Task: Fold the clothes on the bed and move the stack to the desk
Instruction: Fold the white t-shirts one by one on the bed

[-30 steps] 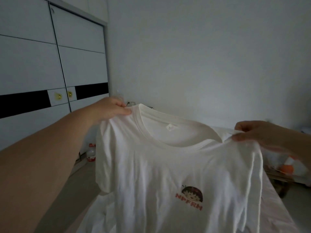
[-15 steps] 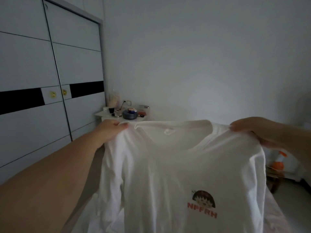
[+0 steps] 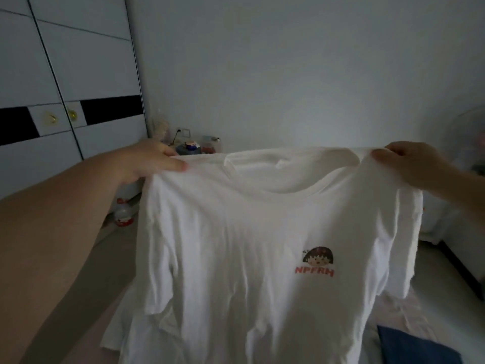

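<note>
A white T-shirt point(image 3: 249, 245) with a small cartoon print and red letters hangs spread out in front of me above the bed point(image 3: 409, 311). My left hand point(image 3: 149, 160) pinches its left shoulder. The right shoulder is pinched by my right hand point(image 3: 409, 160). Both sleeves droop at the sides. Low at the right a dark blue garment point(image 3: 414, 345) lies on the pale sheet. More white cloth point(image 3: 115, 334) lies under the shirt's hem at the lower left.
A white wardrobe point(image 3: 65, 74) with a black band and brass knobs fills the left. A small bedside table point(image 3: 194, 149) with a jar and clutter stands in the far corner. A bottle point(image 3: 124, 214) stands on the floor by it. Furniture sits at the far right.
The shirt has been lowered and pulled wider and flatter between my hands. The view has tipped down, so the bedside table and the blue garment now show.
</note>
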